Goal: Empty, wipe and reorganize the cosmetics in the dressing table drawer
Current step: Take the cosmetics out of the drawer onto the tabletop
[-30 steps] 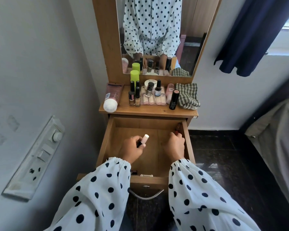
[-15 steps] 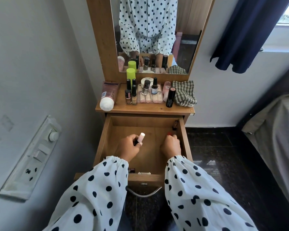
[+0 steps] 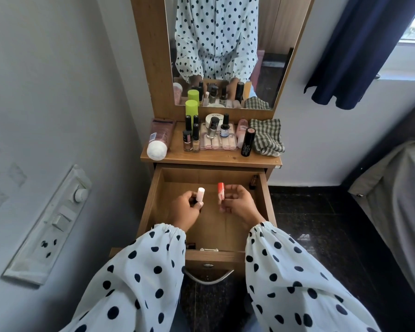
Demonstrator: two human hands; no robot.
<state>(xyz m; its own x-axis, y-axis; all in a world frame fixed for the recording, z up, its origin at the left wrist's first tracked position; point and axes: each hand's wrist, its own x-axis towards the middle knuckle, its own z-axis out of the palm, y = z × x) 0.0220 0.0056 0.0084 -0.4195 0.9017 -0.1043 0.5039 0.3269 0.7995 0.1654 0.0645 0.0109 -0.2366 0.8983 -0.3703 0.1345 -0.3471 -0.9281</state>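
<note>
The wooden drawer [image 3: 151,202] of the dressing table stands pulled out below me. Over it, my left hand [image 3: 186,210] grips a pale pink tube [image 3: 200,194] held upright. My right hand [image 3: 238,204] pinches a red-orange tube [image 3: 220,191], also upright. A small dark bottle [image 3: 253,182] stands in the drawer's far right corner. Two small items lie at the drawer's near edge, a dark one [image 3: 191,245] and a white one [image 3: 209,249], partly hidden by my sleeves. A checked cloth [image 3: 267,136] lies on the tabletop's right end.
The tabletop [image 3: 211,159] holds several cosmetics: a pink tube with a white cap [image 3: 157,140], nail polish bottles [image 3: 191,137], a pink palette [image 3: 217,142], a black stick [image 3: 247,142], a green-capped bottle [image 3: 191,107]. A mirror [image 3: 225,51] rises behind. Wall switchboard [image 3: 53,224] left, bed [image 3: 398,200] right.
My right hand has lifted a red-orange tube out of the drawer's right side and moved toward the middle. My left hand still holds the pale pink tube.
</note>
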